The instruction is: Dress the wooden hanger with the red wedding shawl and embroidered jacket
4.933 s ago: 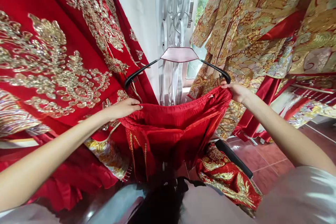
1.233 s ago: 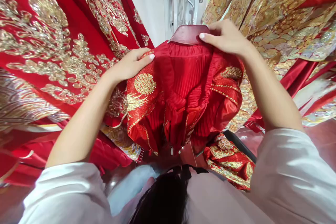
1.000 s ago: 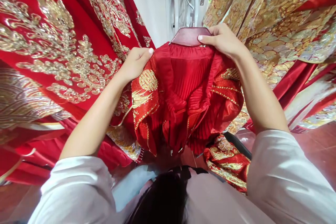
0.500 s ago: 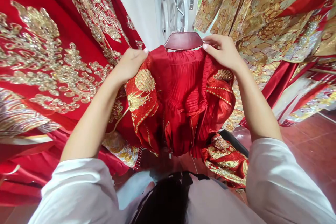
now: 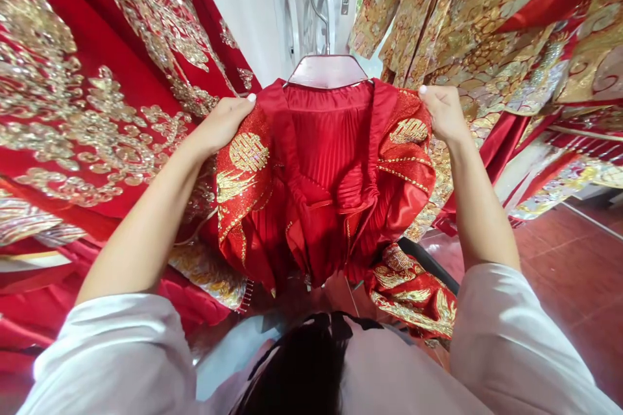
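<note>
A red pleated dress [image 5: 326, 142] with gold embroidery on its shoulders hangs before me on a hanger [image 5: 328, 71] with a metal hook. My left hand [image 5: 226, 120] is closed on the dress's left shoulder, thumb on top, fingers hidden behind the cloth. At the opposite shoulder, my right hand [image 5: 444, 113] is closed on the fabric in the same way. The neckline lies spread between the two hands, and the hanger's broad middle shows above it.
Red cloth with gold sequins [image 5: 92, 117] hangs on the left. Gold patterned garments [image 5: 452, 32] hang on the right. Below right lies a red and gold embroidered piece [image 5: 413, 292] beside a black bar [image 5: 431, 262]. A white metal grille [image 5: 304, 6] stands behind, over red floor tiles [image 5: 564, 259].
My right hand has moved outward from beside the hanger to the dress's shoulder. The neckline is now spread wider, and the hanger's middle has tilted and looks paler.
</note>
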`<state>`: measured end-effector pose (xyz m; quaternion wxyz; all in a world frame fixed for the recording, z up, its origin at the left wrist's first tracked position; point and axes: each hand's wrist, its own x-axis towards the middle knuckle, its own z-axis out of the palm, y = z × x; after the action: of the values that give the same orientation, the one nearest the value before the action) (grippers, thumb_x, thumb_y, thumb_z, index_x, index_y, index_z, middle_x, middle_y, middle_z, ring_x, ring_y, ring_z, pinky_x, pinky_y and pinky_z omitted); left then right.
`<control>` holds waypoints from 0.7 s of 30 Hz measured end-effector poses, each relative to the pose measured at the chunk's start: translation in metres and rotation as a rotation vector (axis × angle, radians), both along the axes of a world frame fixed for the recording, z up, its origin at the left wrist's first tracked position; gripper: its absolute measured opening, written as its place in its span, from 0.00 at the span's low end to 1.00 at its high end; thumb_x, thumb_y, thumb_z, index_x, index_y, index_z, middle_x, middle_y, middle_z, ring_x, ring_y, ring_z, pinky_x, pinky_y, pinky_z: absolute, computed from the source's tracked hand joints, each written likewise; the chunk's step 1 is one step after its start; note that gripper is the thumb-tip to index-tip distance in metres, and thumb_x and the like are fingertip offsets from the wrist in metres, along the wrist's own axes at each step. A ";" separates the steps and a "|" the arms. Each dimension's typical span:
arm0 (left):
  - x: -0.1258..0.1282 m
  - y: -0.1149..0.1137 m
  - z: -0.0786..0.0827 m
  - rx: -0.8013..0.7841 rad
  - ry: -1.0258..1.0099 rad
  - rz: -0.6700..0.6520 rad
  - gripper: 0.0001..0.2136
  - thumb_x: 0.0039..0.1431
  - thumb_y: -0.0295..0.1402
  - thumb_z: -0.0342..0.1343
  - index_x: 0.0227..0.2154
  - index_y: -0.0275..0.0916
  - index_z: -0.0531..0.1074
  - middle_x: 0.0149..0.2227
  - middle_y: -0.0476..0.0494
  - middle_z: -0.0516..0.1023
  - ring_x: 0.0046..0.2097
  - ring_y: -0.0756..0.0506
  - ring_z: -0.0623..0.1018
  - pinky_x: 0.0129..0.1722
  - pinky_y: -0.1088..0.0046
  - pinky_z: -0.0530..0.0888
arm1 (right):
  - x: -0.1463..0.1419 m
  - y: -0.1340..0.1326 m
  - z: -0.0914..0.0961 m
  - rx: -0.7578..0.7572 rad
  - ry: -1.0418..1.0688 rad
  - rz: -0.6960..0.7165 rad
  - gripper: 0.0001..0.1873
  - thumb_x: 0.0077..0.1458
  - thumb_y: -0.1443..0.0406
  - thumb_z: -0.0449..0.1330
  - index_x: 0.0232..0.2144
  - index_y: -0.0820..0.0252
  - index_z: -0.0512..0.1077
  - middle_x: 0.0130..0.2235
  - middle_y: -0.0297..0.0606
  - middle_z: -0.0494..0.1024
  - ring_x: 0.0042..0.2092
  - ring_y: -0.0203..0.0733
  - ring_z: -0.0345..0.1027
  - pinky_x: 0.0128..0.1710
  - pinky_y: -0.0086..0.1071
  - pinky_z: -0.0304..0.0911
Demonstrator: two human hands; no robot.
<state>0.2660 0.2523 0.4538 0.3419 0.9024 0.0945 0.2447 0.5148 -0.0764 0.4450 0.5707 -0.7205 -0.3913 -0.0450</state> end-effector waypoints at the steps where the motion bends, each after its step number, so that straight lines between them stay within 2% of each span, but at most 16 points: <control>1: 0.000 0.001 0.000 0.002 -0.005 -0.002 0.24 0.58 0.57 0.44 0.26 0.39 0.70 0.31 0.49 0.78 0.34 0.48 0.66 0.39 0.68 0.69 | 0.006 0.005 -0.001 0.038 0.046 -0.011 0.24 0.47 0.44 0.59 0.18 0.57 0.62 0.20 0.32 0.65 0.27 0.34 0.58 0.32 0.32 0.58; 3: -0.002 0.001 0.000 -0.004 -0.008 -0.020 0.24 0.57 0.58 0.44 0.27 0.41 0.69 0.33 0.50 0.78 0.35 0.48 0.67 0.40 0.69 0.69 | 0.015 0.014 -0.006 0.073 0.155 -0.051 0.23 0.48 0.47 0.60 0.17 0.57 0.62 0.19 0.31 0.64 0.24 0.32 0.55 0.30 0.32 0.58; 6: -0.006 0.001 0.004 -0.017 0.004 -0.048 0.23 0.57 0.57 0.44 0.29 0.42 0.69 0.35 0.53 0.79 0.37 0.48 0.68 0.42 0.69 0.69 | 0.022 0.021 -0.010 0.027 0.276 -0.088 0.23 0.49 0.49 0.60 0.16 0.57 0.61 0.18 0.30 0.64 0.24 0.33 0.56 0.30 0.32 0.59; 9: -0.007 -0.003 0.017 0.099 0.074 -0.075 0.23 0.57 0.57 0.44 0.30 0.41 0.71 0.36 0.51 0.79 0.36 0.48 0.69 0.42 0.68 0.69 | 0.016 0.013 0.001 0.042 0.143 -0.042 0.22 0.48 0.48 0.61 0.18 0.58 0.67 0.20 0.32 0.67 0.26 0.35 0.62 0.31 0.33 0.61; 11: -0.004 -0.008 0.029 0.267 0.073 -0.091 0.24 0.56 0.57 0.45 0.36 0.41 0.72 0.41 0.50 0.78 0.38 0.47 0.69 0.45 0.68 0.68 | 0.004 0.005 0.017 0.036 -0.023 0.071 0.19 0.48 0.48 0.61 0.27 0.57 0.75 0.28 0.35 0.75 0.33 0.37 0.68 0.36 0.33 0.63; 13: 0.002 -0.015 0.038 0.387 0.008 -0.138 0.25 0.55 0.57 0.46 0.43 0.42 0.70 0.45 0.53 0.76 0.41 0.48 0.68 0.49 0.69 0.66 | -0.010 0.003 0.032 -0.064 -0.189 0.184 0.21 0.46 0.52 0.65 0.41 0.54 0.76 0.40 0.35 0.78 0.40 0.38 0.70 0.42 0.34 0.64; 14: 0.006 -0.017 0.040 0.405 -0.021 -0.171 0.25 0.56 0.57 0.45 0.42 0.43 0.70 0.44 0.54 0.76 0.41 0.48 0.67 0.48 0.70 0.66 | -0.017 0.004 0.037 -0.132 -0.242 0.216 0.24 0.43 0.54 0.67 0.44 0.53 0.75 0.43 0.34 0.78 0.41 0.39 0.70 0.44 0.34 0.63; 16: 0.014 -0.021 0.040 0.373 -0.034 -0.207 0.25 0.55 0.61 0.42 0.31 0.43 0.70 0.32 0.54 0.74 0.36 0.49 0.64 0.42 0.72 0.67 | -0.028 0.011 0.044 -0.212 -0.296 0.235 0.26 0.41 0.58 0.69 0.46 0.55 0.75 0.43 0.32 0.79 0.41 0.39 0.69 0.47 0.34 0.62; 18: 0.020 -0.021 0.034 0.296 -0.049 -0.153 0.29 0.52 0.65 0.40 0.18 0.43 0.61 0.21 0.52 0.63 0.31 0.50 0.58 0.34 0.71 0.64 | -0.033 0.020 0.046 -0.167 -0.271 0.239 0.20 0.45 0.59 0.67 0.42 0.58 0.77 0.40 0.31 0.80 0.38 0.38 0.69 0.46 0.33 0.62; 20: 0.023 -0.019 0.028 0.186 -0.138 -0.046 0.31 0.48 0.69 0.39 0.15 0.42 0.53 0.19 0.51 0.55 0.30 0.51 0.54 0.30 0.72 0.60 | -0.032 0.028 0.047 -0.085 -0.221 0.226 0.13 0.48 0.61 0.66 0.36 0.61 0.78 0.36 0.31 0.81 0.35 0.35 0.67 0.42 0.30 0.62; 21: 0.024 -0.017 0.026 0.134 -0.182 -0.012 0.32 0.46 0.70 0.39 0.15 0.41 0.52 0.20 0.51 0.53 0.30 0.51 0.53 0.30 0.72 0.59 | -0.030 0.033 0.048 -0.062 -0.203 0.213 0.10 0.48 0.62 0.66 0.34 0.62 0.79 0.34 0.31 0.81 0.33 0.33 0.65 0.39 0.28 0.61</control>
<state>0.2896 0.2353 0.4796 0.2895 0.8977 0.0412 0.3294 0.4844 -0.0436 0.4930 0.5070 -0.6840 -0.5226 -0.0447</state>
